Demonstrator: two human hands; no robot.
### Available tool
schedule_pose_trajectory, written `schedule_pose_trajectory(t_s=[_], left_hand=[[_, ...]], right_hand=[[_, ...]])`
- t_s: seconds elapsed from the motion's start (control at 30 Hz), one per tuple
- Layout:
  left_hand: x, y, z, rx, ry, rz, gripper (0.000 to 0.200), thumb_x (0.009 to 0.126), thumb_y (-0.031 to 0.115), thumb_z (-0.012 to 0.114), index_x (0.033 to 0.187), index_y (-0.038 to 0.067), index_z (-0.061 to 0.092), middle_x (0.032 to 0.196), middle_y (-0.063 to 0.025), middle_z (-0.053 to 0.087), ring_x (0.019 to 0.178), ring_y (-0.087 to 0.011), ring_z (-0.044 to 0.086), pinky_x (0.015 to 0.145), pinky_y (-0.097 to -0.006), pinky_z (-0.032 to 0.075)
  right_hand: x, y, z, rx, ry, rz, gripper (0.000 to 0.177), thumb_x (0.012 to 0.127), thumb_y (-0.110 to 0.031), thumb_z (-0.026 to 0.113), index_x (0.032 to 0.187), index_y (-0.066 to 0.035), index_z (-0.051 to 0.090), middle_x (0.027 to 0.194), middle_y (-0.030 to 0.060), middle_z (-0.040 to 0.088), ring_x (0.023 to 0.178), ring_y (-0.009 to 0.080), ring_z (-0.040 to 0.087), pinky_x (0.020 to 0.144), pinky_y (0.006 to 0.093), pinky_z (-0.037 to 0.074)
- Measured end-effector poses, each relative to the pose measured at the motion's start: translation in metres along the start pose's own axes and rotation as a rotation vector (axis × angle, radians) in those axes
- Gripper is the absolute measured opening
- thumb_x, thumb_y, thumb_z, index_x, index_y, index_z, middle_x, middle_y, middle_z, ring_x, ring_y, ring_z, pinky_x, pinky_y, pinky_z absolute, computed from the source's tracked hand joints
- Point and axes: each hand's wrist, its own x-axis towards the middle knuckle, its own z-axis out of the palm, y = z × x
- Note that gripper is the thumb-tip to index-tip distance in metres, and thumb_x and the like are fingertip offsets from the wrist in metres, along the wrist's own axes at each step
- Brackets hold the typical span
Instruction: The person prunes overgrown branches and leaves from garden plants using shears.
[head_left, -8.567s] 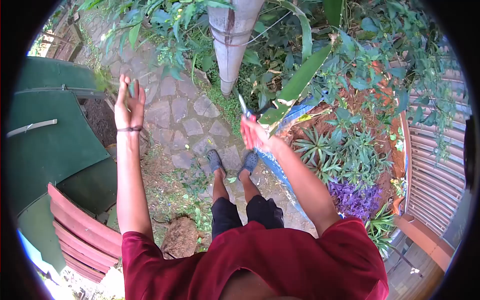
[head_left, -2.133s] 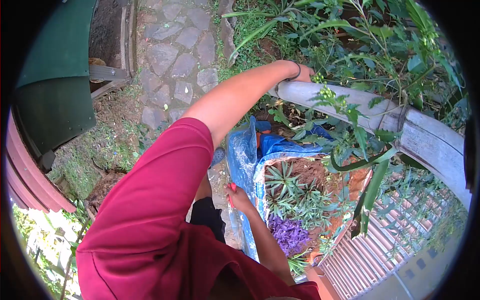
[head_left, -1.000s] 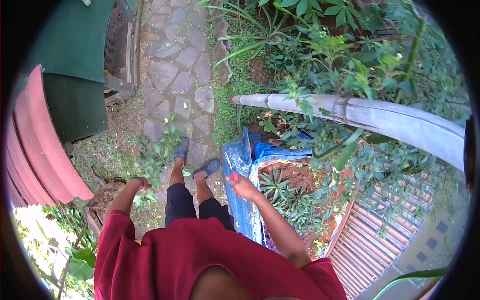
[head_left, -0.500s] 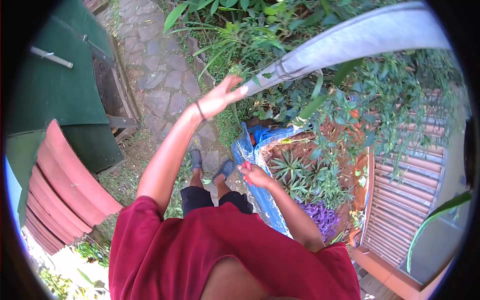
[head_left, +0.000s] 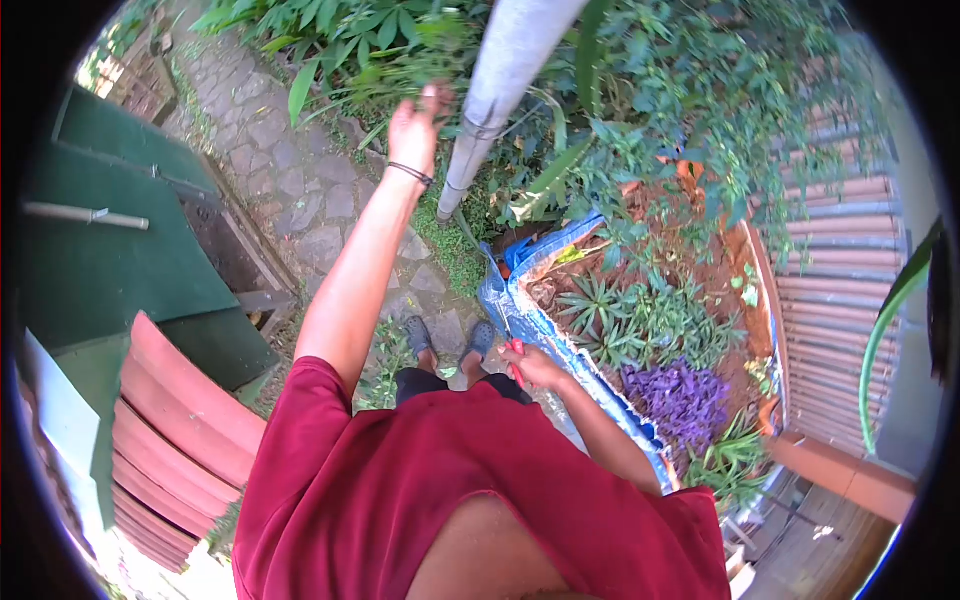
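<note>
My left hand (head_left: 413,132), a dark band on its wrist, is raised beside the grey pole (head_left: 492,95). Its fingers are curled at the edge of a green leafy plant (head_left: 425,55), closed around some of the foliage. Leaves and fingertips there are blurred. Lower down, my right hand (head_left: 540,368) grips red-handled scissors (head_left: 516,362) beside the blue-edged wall of the planting bed (head_left: 548,330). Their thin blades point up and away from me, and the fingers cover part of the handles.
A stone path (head_left: 290,150) runs up the left, past a green sheet-covered structure (head_left: 120,240) and red corrugated roofing (head_left: 185,390). In the bed grow spiky plants (head_left: 640,315) and purple-leaved plants (head_left: 680,400). A slatted bamboo panel (head_left: 830,310) stands at the right.
My left hand has moved from the pole up to the leafy plant, with its fingers now curled. The view has shifted and the pole appears steeper. The right hand still holds the scissors.
</note>
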Motion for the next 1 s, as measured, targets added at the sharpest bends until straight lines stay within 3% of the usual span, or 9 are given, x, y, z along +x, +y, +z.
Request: schedule_pose_trajectory(t_s=[0.03,0.2,0.27,0.53,0.6,0.63,0.73,0.93,1.0], left_hand=[[0.002,0.000,-0.003,-0.100,0.020,0.020,0.040,0.094,0.036,0.063,0.116,0.003,0.057,0.101,-0.0096,0.068,0.093,-0.0193,0.063,0.088,-0.0370,0.048],[0.018,-0.001,-0.029,-0.331,0.123,-0.102,0.036,0.095,0.031,0.058,0.124,0.010,0.053,0.106,-0.0040,0.054,0.101,-0.0187,0.061,0.090,-0.0401,0.050],[0.018,-0.009,-0.035,-0.422,0.116,-0.126,0.029,0.097,0.024,0.057,0.123,0.012,0.053,0.105,-0.0036,0.056,0.099,-0.0182,0.061,0.085,-0.0387,0.052],[0.009,-0.008,-0.034,-0.445,0.114,-0.163,0.019,0.097,0.018,0.055,0.115,0.011,0.056,0.093,-0.0006,0.060,0.098,-0.0176,0.061,0.082,-0.0373,0.053],[0.007,-0.003,-0.030,-0.430,0.101,-0.156,0.019,0.098,0.019,0.055,0.115,0.011,0.056,0.093,-0.0005,0.060,0.098,-0.0181,0.061,0.082,-0.0371,0.053],[0.007,-0.001,-0.028,-0.429,0.091,-0.147,0.020,0.098,0.019,0.055,0.115,0.011,0.056,0.093,-0.0004,0.060,0.097,-0.0185,0.061,0.081,-0.0370,0.053],[0.008,0.003,-0.025,-0.406,0.074,-0.149,0.020,0.098,0.020,0.055,0.116,0.011,0.056,0.094,-0.0005,0.060,0.098,-0.0196,0.061,0.081,-0.0369,0.052],[0.004,0.001,-0.025,-0.392,0.117,-0.152,0.022,0.098,0.021,0.054,0.118,0.012,0.054,0.095,-0.0009,0.059,0.099,-0.0197,0.061,0.079,-0.0371,0.052],[0.004,0.001,-0.026,-0.404,0.126,-0.147,0.019,0.100,0.015,0.048,0.117,0.011,0.055,0.101,-0.0072,0.062,0.096,-0.0210,0.059,0.081,-0.0404,0.052]], right_hand=[[-0.003,-0.003,0.000,0.000,-0.011,-0.019,0.053,0.090,-0.059,0.055,0.087,-0.006,0.062,0.072,0.0041,0.061,0.056,0.0124,0.056,0.050,0.0287,0.043],[0.041,0.017,-0.004,0.011,0.000,-0.156,0.054,0.091,-0.059,0.053,0.087,-0.006,0.060,0.069,0.0026,0.058,0.055,0.0119,0.055,0.049,0.0290,0.044],[0.039,-0.013,-0.021,0.033,-0.041,-0.098,0.053,0.091,-0.059,0.052,0.089,-0.007,0.058,0.069,0.0030,0.058,0.053,0.0118,0.055,0.049,0.0273,0.044],[0.160,-0.112,-0.090,0.345,0.115,-0.503,0.035,0.099,-0.042,0.045,0.096,-0.008,0.053,0.072,0.0038,0.059,0.048,0.0104,0.051,0.039,0.0259,0.038],[0.161,-0.147,-0.107,0.354,0.115,-0.508,0.034,0.099,-0.043,0.047,0.097,-0.009,0.054,0.081,0.0039,0.061,0.063,0.0115,0.058,0.050,0.0268,0.043],[0.175,-0.155,-0.108,0.377,0.156,-0.536,0.039,0.097,-0.045,0.050,0.108,-0.009,0.056,0.088,0.0054,0.063,0.069,0.0138,0.061,0.056,0.0278,0.046],[0.205,-0.177,-0.106,0.684,0.306,-0.655,0.047,0.094,-0.048,0.055,0.118,-0.007,0.056,0.095,0.0077,0.063,0.075,0.0161,0.062,0.063,0.0298,0.049],[0.202,-0.218,-0.134,0.725,0.280,-0.534,0.053,0.095,-0.046,0.053,0.125,-0.002,0.053,0.104,0.0121,0.062,0.087,0.0195,0.059,0.078,0.0351,0.049],[0.205,-0.222,-0.141,0.633,0.308,-0.499,0.057,0.095,-0.046,0.053,0.129,-0.001,0.050,0.107,0.0139,0.062,0.090,0.0213,0.059,0.082,0.0358,0.048]])
